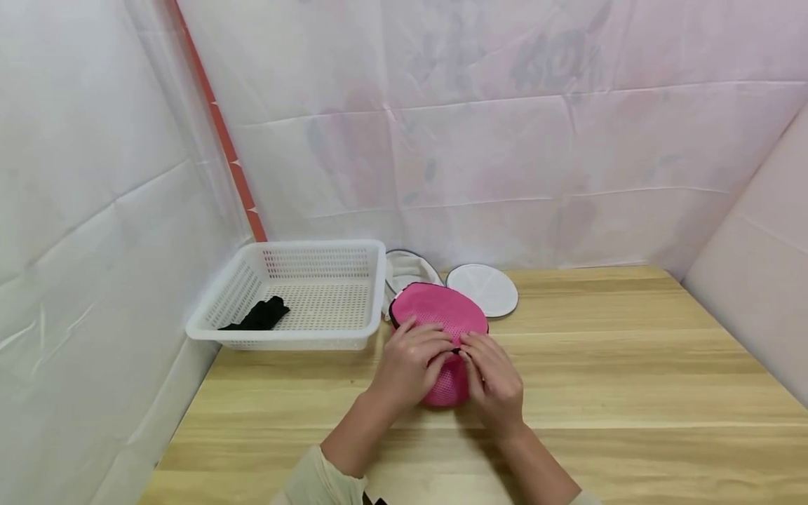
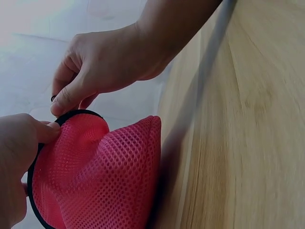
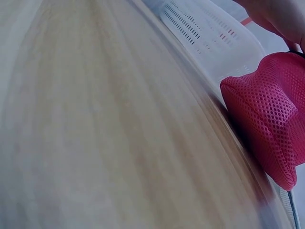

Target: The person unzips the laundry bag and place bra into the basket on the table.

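Observation:
A pink mesh laundry bag (image 1: 438,306) with black trim stands on the wooden table in front of me. My left hand (image 1: 409,366) grips its trimmed edge, thumb on the near side, as the left wrist view shows. Close beside it, my right hand (image 1: 497,384) pinches the same black edge (image 2: 78,112) between thumb and fingers. A small dark bit shows by the right fingertips (image 2: 59,107); its kind is unclear. The bag's mesh side (image 3: 267,107) bulges below the hands in the right wrist view. What lies inside the bag cannot be seen.
A white perforated plastic basket (image 1: 372,294) stands at the back left, with a black cloth item (image 1: 261,314) inside. Behind the bag lie a white round mesh piece (image 1: 485,289) and another white bag with dark trim (image 1: 407,268). White sheeting (image 1: 473,161) walls the table.

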A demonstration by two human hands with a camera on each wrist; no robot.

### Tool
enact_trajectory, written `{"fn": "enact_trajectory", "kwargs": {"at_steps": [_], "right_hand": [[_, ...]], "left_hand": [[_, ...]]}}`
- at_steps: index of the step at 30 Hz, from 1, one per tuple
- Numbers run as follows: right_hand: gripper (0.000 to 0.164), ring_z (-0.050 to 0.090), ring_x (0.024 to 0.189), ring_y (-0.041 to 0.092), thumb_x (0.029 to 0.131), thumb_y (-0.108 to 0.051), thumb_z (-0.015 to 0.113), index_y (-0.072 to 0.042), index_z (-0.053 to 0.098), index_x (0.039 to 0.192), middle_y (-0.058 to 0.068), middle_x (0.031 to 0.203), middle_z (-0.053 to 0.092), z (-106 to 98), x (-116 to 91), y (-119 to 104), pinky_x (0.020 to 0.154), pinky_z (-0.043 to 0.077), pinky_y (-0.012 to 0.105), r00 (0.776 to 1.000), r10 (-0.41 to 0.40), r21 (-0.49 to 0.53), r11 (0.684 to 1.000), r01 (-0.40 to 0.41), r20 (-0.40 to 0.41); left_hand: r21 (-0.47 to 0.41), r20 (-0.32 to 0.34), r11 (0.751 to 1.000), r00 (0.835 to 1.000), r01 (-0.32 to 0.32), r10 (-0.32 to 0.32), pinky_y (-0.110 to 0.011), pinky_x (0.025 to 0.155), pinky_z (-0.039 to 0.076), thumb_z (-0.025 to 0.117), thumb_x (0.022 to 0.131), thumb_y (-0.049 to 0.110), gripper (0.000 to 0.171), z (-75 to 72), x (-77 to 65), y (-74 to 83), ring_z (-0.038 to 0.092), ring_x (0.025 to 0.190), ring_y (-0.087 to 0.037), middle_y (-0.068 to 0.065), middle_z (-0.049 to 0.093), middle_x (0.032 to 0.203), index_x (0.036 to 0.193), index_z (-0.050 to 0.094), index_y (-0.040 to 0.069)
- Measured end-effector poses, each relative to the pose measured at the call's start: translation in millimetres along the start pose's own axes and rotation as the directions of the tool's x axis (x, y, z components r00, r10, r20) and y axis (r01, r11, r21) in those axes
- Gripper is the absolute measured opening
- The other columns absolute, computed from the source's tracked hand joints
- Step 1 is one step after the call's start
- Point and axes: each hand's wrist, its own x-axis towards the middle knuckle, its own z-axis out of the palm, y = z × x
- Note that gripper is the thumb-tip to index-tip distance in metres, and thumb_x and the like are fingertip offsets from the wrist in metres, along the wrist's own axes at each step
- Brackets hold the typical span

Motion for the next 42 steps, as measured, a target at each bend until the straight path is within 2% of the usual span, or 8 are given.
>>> {"fn": "enact_trajectory", "kwargs": {"at_steps": [4,12,17,26,35,38,42], "right_hand": [[0.016,0.066,0.086,0.036,0.087,-0.005,0.065,0.01,0.069,0.084,0.023,0.087,0.069,1,-2,1,0.09,0.051,0.037,1.0,0.007,-0.006,1.0,-0.007,0.003],[0.015,0.066,0.087,0.036,0.086,-0.005,0.066,0.01,0.069,0.084,0.023,0.089,0.069,1,-9,5,0.094,0.049,0.037,0.999,0.031,0.004,1.0,-0.031,0.016],[0.013,0.065,0.089,0.036,0.085,-0.003,0.066,0.01,0.069,0.084,0.023,0.091,0.069,0,-11,7,0.093,0.049,0.039,0.998,0.061,0.014,0.998,-0.062,0.016],[0.011,0.065,0.088,0.036,0.084,-0.001,0.066,0.01,0.069,0.084,0.024,0.09,0.069,-2,-10,8,0.099,0.045,0.033,0.996,0.087,0.002,0.996,-0.087,0.002],[0.016,0.066,0.088,0.036,0.086,-0.005,0.066,0.011,0.069,0.083,0.023,0.088,0.069,-1,-5,4,0.097,0.047,0.035,1.0,0.023,-0.002,1.0,-0.023,-0.008],[0.017,0.066,0.087,0.036,0.086,-0.005,0.066,0.011,0.069,0.083,0.023,0.088,0.069,0,-4,2,0.095,0.048,0.035,1.0,0.016,-0.001,1.0,-0.016,-0.008],[0.018,0.066,0.086,0.035,0.087,-0.006,0.065,0.011,0.07,0.083,0.022,0.087,0.069,2,-3,0,0.092,0.05,0.037,1.0,-0.009,0.008,1.0,0.008,0.005]], "left_hand": [[0.004,-0.021,1.0,0.999,-0.031,0.031,-0.044,0.099,0.044,0.075,0.079,0.018,0.016,0.7,-1.8,-4.2,0.065,0.103,-0.012,0.005,0.073,0.095,0.094,0.075,0.015],[-0.005,-0.029,1.0,0.999,-0.03,0.029,-0.044,0.099,0.045,0.072,0.081,0.018,0.014,2.5,-8.6,-8.3,0.065,0.102,-0.011,0.005,0.072,0.095,0.094,0.075,0.015],[-0.008,-0.02,1.0,1.0,-0.012,0.012,-0.043,0.1,0.044,0.072,0.081,0.018,0.014,3.0,-11.5,-9.5,0.064,0.103,-0.011,0.005,0.072,0.095,0.094,0.075,0.015],[-0.031,-0.002,0.999,1.0,0.018,-0.018,-0.044,0.102,0.043,0.072,0.081,0.016,0.015,2.0,-12.0,-10.7,0.064,0.103,-0.012,0.004,0.072,0.096,0.096,0.075,0.014],[-0.069,-0.028,0.995,0.997,0.066,-0.068,-0.046,0.098,0.045,0.072,0.081,0.014,0.013,3.1,-11.4,-15.8,0.065,0.103,-0.014,0.003,0.072,0.095,0.094,0.075,0.014],[-0.048,-0.029,0.998,0.998,0.046,-0.047,-0.045,0.098,0.045,0.072,0.081,0.015,0.014,2.6,-11.1,-15.0,0.065,0.104,-0.015,0.003,0.072,0.097,0.095,0.075,0.014],[-0.01,-0.035,1.0,0.999,-0.015,0.014,-0.044,0.097,0.046,0.073,0.08,0.018,0.019,4.5,-10.8,-9.4,0.064,0.105,-0.015,0.002,0.072,0.1,0.099,0.074,0.013]]}}
